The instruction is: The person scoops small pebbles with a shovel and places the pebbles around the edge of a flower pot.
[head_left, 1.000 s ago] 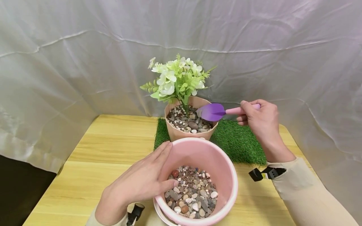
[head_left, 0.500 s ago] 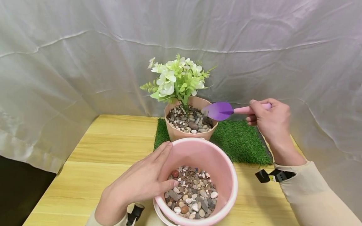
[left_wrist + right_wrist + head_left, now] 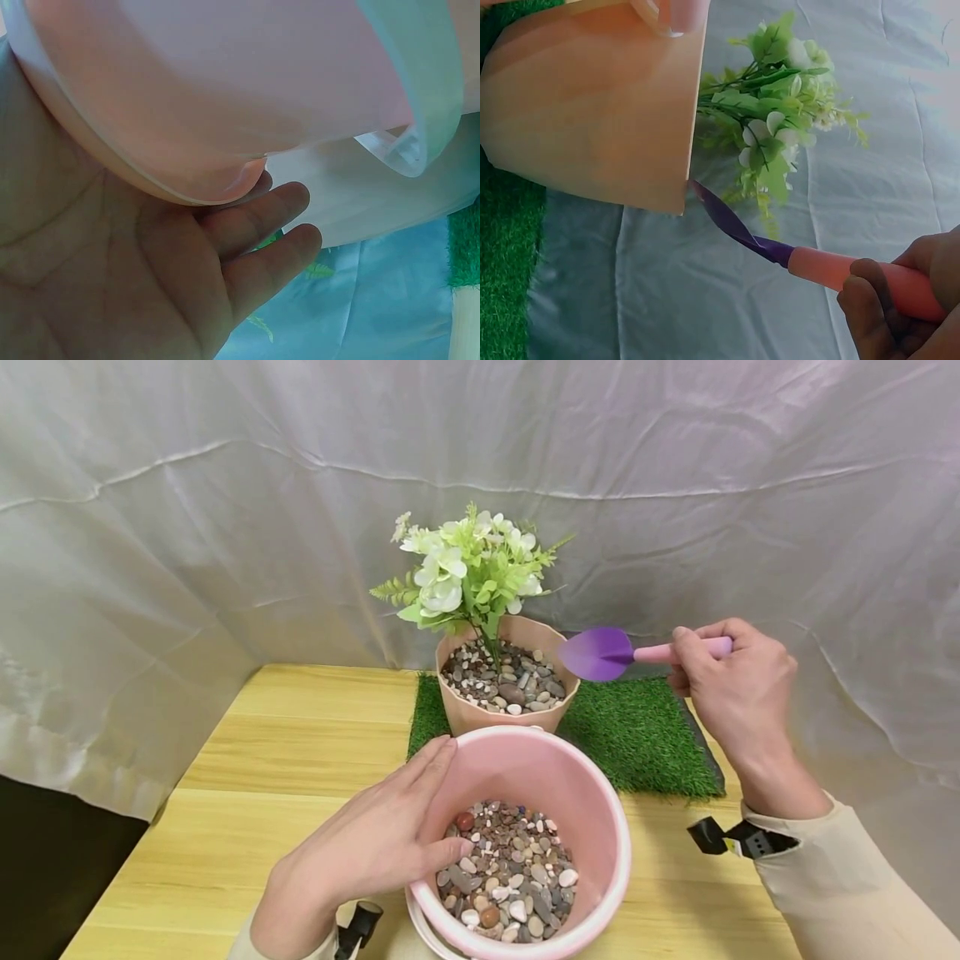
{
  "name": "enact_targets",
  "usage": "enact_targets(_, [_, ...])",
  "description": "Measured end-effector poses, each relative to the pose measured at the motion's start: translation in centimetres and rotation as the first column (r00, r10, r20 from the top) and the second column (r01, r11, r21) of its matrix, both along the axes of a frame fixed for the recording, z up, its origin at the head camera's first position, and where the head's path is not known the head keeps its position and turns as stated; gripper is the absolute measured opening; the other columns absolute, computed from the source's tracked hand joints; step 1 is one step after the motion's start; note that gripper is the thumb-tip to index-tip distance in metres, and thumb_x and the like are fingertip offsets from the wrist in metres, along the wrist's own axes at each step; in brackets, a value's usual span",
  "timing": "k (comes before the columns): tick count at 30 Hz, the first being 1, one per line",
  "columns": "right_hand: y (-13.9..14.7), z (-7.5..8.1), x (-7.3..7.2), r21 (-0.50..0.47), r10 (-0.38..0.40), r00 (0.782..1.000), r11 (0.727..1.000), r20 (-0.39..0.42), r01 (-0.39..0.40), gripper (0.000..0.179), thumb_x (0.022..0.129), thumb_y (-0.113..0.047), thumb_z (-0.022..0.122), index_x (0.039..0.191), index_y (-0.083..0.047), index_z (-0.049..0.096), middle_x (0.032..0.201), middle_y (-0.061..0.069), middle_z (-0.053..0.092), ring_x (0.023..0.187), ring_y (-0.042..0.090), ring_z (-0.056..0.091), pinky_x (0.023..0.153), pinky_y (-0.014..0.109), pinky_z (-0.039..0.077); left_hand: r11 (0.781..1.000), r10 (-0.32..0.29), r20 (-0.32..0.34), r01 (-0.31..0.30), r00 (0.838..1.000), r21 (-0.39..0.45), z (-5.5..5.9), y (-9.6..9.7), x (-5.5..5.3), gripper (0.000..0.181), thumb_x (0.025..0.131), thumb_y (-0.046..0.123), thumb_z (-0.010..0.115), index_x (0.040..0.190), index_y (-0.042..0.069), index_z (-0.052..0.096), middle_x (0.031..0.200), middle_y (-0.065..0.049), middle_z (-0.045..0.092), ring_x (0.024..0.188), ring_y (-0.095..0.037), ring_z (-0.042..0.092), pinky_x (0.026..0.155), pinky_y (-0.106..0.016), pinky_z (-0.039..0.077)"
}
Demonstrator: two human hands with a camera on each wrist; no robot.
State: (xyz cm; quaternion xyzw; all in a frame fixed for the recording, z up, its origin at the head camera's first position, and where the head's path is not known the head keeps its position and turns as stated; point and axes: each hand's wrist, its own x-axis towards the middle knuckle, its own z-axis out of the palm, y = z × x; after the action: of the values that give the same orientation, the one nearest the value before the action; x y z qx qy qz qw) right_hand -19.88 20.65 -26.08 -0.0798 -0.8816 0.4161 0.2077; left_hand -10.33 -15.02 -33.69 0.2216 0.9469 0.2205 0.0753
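Observation:
In the head view my right hand (image 3: 738, 693) grips the pink handle of a small garden trowel (image 3: 598, 654), its purple blade at the right rim of a peach flower pot (image 3: 501, 722). The right wrist view shows the trowel (image 3: 735, 219) edge-on, blade tip close by the pot's rim. White artificial flowers (image 3: 472, 560) stand upright in the pot among pebbles (image 3: 512, 693). My left hand (image 3: 367, 839) holds the left rim of a pink bucket (image 3: 592, 827), thumb inside and fingers outside. Pebbles (image 3: 517, 877) cover the bucket's bottom.
The pot stands on a green artificial grass mat (image 3: 637, 739), and the bucket is in front of it on a wooden table (image 3: 292, 760). A grey cloth (image 3: 675, 452) hangs behind and at both sides. The bucket's handle (image 3: 431, 935) hangs down at its front left.
My right hand has drawn the trowel to the right, its blade leaving the pebbles in the pot for the rim. The left hand and bucket have stayed put.

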Motion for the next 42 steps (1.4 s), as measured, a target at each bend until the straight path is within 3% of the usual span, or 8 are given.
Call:
enact_targets(7, [-0.5, -0.1, 0.5, 0.009, 0.002, 1.000, 1.000, -0.027, -0.002, 0.024, 0.101, -0.037, 0.066, 0.104, -0.015, 0.074, 0.069, -0.021, 0.075, 0.053, 0.006, 0.068, 0.045, 0.021, 0.049, 1.000, 0.003, 0.007, -0.003, 1.000, -0.002, 0.0, 0.0, 0.0, 0.103, 0.095, 0.060, 0.067, 0.170, 0.013, 0.014, 0.178, -0.004, 0.007, 0.162, -0.024, 0.020, 0.129, -0.048, 0.030])
enact_targets(14, [-1.7, 0.6, 2.4, -0.102, 0.030, 0.998, 0.994, -0.061, -0.036, 0.023, 0.100, -0.029, 0.067, 0.091, -0.009, 0.074, 0.068, -0.007, 0.077, 0.049, 0.014, 0.063, 0.042, 0.023, 0.043, 1.000, 0.001, -0.002, -0.001, 1.000, 0.000, 0.0, 0.0, 0.1, 0.104, 0.095, 0.059, 0.068, 0.170, 0.012, 0.014, 0.178, -0.004, 0.007, 0.162, -0.024, 0.021, 0.129, -0.048, 0.031])
enact_targets(22, [-3.0, 1.0, 5.0, -0.029, 0.103, 0.987, 0.994, -0.123, -0.107, 0.023, 0.100, -0.025, 0.068, 0.082, -0.011, 0.074, 0.069, -0.007, 0.078, 0.048, 0.015, 0.063, 0.042, 0.026, 0.040, 1.000, 0.004, -0.004, -0.004, 1.000, 0.005, 0.1, 0.0, 0.1, 0.104, 0.095, 0.059, 0.068, 0.170, 0.012, 0.014, 0.178, -0.005, 0.007, 0.161, -0.025, 0.022, 0.129, -0.048, 0.030])
enact_targets(25, [-3.4, 0.8, 5.7, 0.033, 0.201, 0.967, 0.980, -0.157, -0.198, 0.023, 0.100, -0.022, 0.070, 0.078, -0.013, 0.072, 0.069, -0.009, 0.078, 0.043, 0.013, 0.058, 0.039, 0.025, 0.038, 1.000, 0.008, 0.004, -0.008, 1.000, 0.009, 0.1, 0.0, 0.1, 0.105, 0.095, 0.059, 0.068, 0.170, 0.012, 0.013, 0.178, -0.004, 0.007, 0.161, -0.026, 0.023, 0.129, -0.049, 0.030])
enact_targets(29, [-3.9, 0.2, 6.2, 0.202, 0.378, 0.909, 0.918, -0.175, -0.342, 0.024, 0.101, -0.017, 0.069, 0.077, -0.019, 0.067, 0.077, -0.015, 0.079, 0.040, 0.007, 0.042, 0.036, 0.023, 0.030, 1.000, 0.001, -0.010, -0.001, 1.000, 0.003, 0.1, 0.0, 0.1, 0.105, 0.095, 0.061, 0.067, 0.170, 0.012, 0.012, 0.178, -0.006, 0.007, 0.160, -0.028, 0.025, 0.129, -0.048, 0.030])
enact_targets(33, [-4.5, -0.6, 6.3, 0.353, 0.475, 0.863, 0.848, -0.173, -0.396, 0.023, 0.097, -0.010, 0.071, 0.078, -0.023, 0.066, 0.076, -0.020, 0.078, 0.043, 0.002, 0.038, 0.040, 0.020, 0.032, 1.000, -0.001, -0.027, 0.001, 1.000, 0.001, 0.1, 0.0, 0.1, 0.106, 0.095, 0.062, 0.067, 0.170, 0.012, 0.011, 0.178, -0.007, 0.007, 0.160, -0.029, 0.027, 0.129, -0.048, 0.031])
enact_targets(38, [-4.9, -1.4, 6.3, 0.458, 0.511, 0.857, 0.778, -0.062, -0.430, 0.018, 0.096, -0.015, 0.073, 0.081, -0.022, 0.068, 0.074, -0.018, 0.077, 0.048, 0.001, 0.046, 0.045, 0.022, 0.042, 1.000, 0.000, -0.038, 0.000, 0.999, -0.003, 0.0, 0.0, 0.2, 0.107, 0.094, 0.062, 0.067, 0.170, 0.012, 0.011, 0.178, -0.008, 0.006, 0.160, -0.030, 0.026, 0.129, -0.049, 0.030])
enact_targets(42, [-5.1, -1.7, 6.3, 0.565, 0.538, 0.843, 0.693, 0.008, -0.448, 0.014, 0.095, -0.022, 0.072, 0.081, -0.023, 0.069, 0.065, -0.017, 0.068, 0.054, 0.003, 0.050, 0.050, 0.025, 0.046, 1.000, -0.003, -0.043, 0.003, 0.999, -0.004, 0.0, 0.0, 0.2, 0.107, 0.094, 0.062, 0.067, 0.170, 0.012, 0.011, 0.178, -0.008, 0.007, 0.159, -0.030, 0.027, 0.128, -0.048, 0.031])
